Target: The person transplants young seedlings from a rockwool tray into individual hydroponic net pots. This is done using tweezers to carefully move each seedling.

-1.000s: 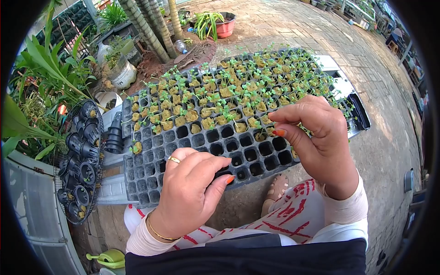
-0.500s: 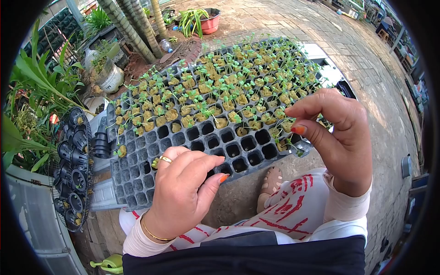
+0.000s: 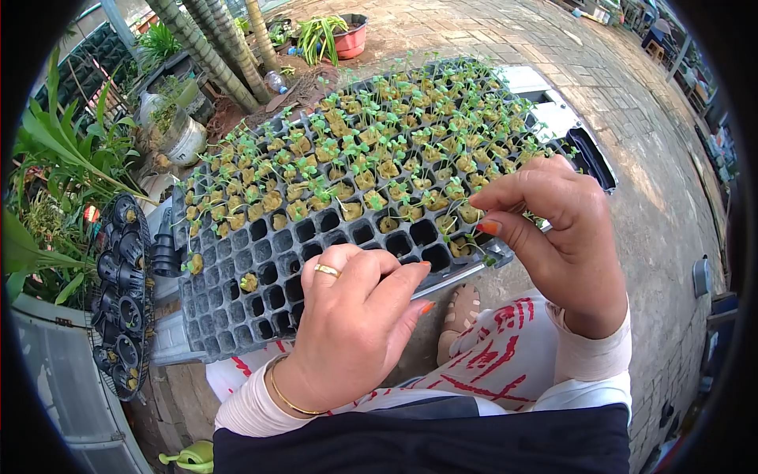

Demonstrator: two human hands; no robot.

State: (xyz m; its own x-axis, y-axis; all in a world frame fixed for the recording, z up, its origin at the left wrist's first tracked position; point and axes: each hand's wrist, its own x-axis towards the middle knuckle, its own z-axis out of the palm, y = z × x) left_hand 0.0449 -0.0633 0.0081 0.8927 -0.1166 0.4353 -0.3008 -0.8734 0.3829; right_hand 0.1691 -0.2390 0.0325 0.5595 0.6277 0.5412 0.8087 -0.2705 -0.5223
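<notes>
A black seedling tray (image 3: 207,304) lies across the view, many cells filled with brown plugs and thin green seedlings (image 3: 371,150). My left hand (image 3: 355,312), with a ring and a bracelet, is over the bare cells along the near edge. Its fingers stretch to the right, with the thumb apart from the index finger. My right hand (image 3: 564,241) is at the tray's right corner, its index finger and thumb curved with a gap between them. A seedling plug (image 3: 469,213) sits right by those fingertips. One loose plug (image 3: 249,282) rests among bare cells left of my left hand.
Black net pots (image 3: 129,312) fill a basket at the left, and stacked black pots (image 3: 165,254) stand beside the tray. A white support (image 3: 530,81) shows under the tray. A green watering can (image 3: 193,456) is at the lower left. Behind are a red pot (image 3: 350,38) and trunks (image 3: 204,51).
My left hand has moved right along the near edge, uncovering the loose plug. The right hand has shifted slightly left in view, its fingertips nearer to the corner plug. The view has shifted slightly.
</notes>
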